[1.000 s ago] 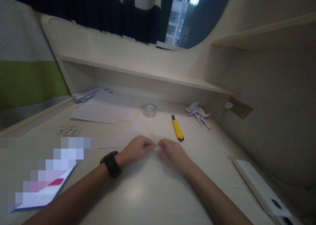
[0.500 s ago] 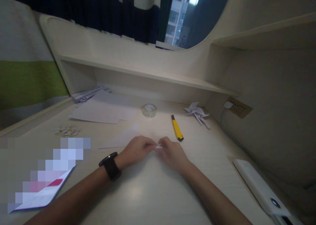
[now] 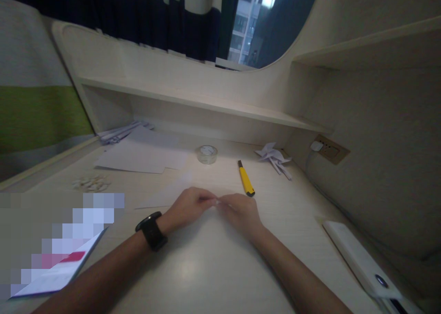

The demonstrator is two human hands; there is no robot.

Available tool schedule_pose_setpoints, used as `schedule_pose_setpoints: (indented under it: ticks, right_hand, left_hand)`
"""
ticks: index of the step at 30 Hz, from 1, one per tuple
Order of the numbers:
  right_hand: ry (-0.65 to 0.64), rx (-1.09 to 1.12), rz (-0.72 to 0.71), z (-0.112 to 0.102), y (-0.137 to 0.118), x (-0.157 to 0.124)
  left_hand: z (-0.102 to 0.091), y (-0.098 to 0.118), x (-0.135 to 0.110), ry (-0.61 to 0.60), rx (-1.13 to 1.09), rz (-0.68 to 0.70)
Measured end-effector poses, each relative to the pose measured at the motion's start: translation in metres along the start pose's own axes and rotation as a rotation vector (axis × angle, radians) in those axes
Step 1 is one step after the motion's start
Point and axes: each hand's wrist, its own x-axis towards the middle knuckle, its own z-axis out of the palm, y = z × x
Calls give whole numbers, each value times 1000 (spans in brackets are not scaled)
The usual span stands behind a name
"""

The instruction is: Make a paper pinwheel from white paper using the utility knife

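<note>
My left hand (image 3: pixel 189 207), with a black watch on its wrist, and my right hand (image 3: pixel 241 210) meet at mid-desk. Both are closed in a pinch on a small white piece of paper (image 3: pixel 217 202) held between their fingertips. Most of that piece is hidden by the fingers. A pale sheet of paper (image 3: pixel 165 192) lies flat on the desk just behind my left hand. A yellow utility knife (image 3: pixel 245 178) rests on the desk just beyond my right hand.
A roll of clear tape (image 3: pixel 207 154) stands further back, with white sheets (image 3: pixel 141 153) at the back left and folded paper shapes (image 3: pixel 274 157) at the back right. Small scraps (image 3: pixel 90 183) lie left. A white device (image 3: pixel 361 261) sits at the right, a booklet (image 3: pixel 58 272) front left.
Both hands have stayed together on the small paper, shifting only slightly up and left in view as the camera moved a little.
</note>
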Motion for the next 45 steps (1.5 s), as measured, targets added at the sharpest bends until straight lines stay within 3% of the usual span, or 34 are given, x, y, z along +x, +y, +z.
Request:
schedule_pose_setpoints:
  ticks: [10,14,19,23,28,32,34,40,45]
  right_hand:
    - [96,192,104,1,-7,2]
    - [129,291,265,4,-8,4]
    - [43,440,495,3,-3,9]
    - [-99,705,680,-1,1,11]
    - [-128,963,838,-9,-1,13]
    - [-140,957,843,-12,-2,13]
    - [-101,909,810,-10,-1,13]
    - [-114,635,665,-3,4,13]
    - [-118,500,531,-3,4,11]
  left_hand:
    - [-1,7,-2,43,82,-24]
    - [0,10,-4,61,85,-35]
    - [3,14,-8,125,120,-6]
    - [6,15,-10,144,162,26]
    - [12,14,-12,171,283,105]
    - [14,13,-13,198,334,177]
    - [13,12,-13,201,336,145]
    - [3,7,-8,-5,269,59]
    - [0,-1,-4,-2,134,55]
